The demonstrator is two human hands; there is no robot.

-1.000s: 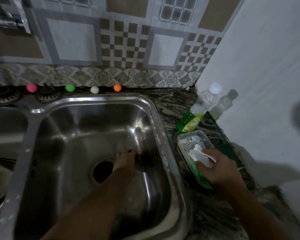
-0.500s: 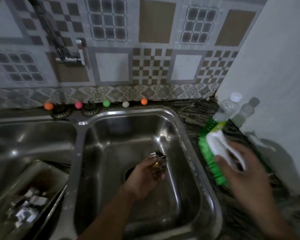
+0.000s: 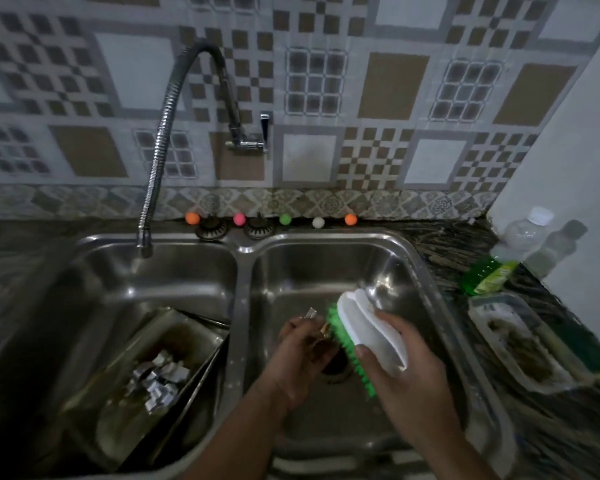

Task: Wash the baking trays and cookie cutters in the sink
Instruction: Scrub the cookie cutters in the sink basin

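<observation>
Over the right sink basin [image 3: 326,268], my left hand [image 3: 302,355] grips a small metal cookie cutter [image 3: 311,315], mostly hidden by the fingers. My right hand [image 3: 406,372] holds a white scrubbing brush [image 3: 364,327] with green bristles, and the bristles touch the cutter. In the left basin [image 3: 153,271] a dirty baking tray [image 3: 132,372] leans tilted, with several metal cookie cutters [image 3: 158,381] piled in it.
A flexible metal tap [image 3: 160,157] hangs over the left basin. On the dark counter to the right stand a bottle of green dish soap [image 3: 499,265] and a grimy plastic tray [image 3: 523,344]. Small coloured balls [image 3: 284,220] line the sink's back edge. A white wall closes the right side.
My right hand lifted the brush from the plastic tray on the counter and brought it left over the right basin against the cutter. My left hand raised the cutter from the basin floor.
</observation>
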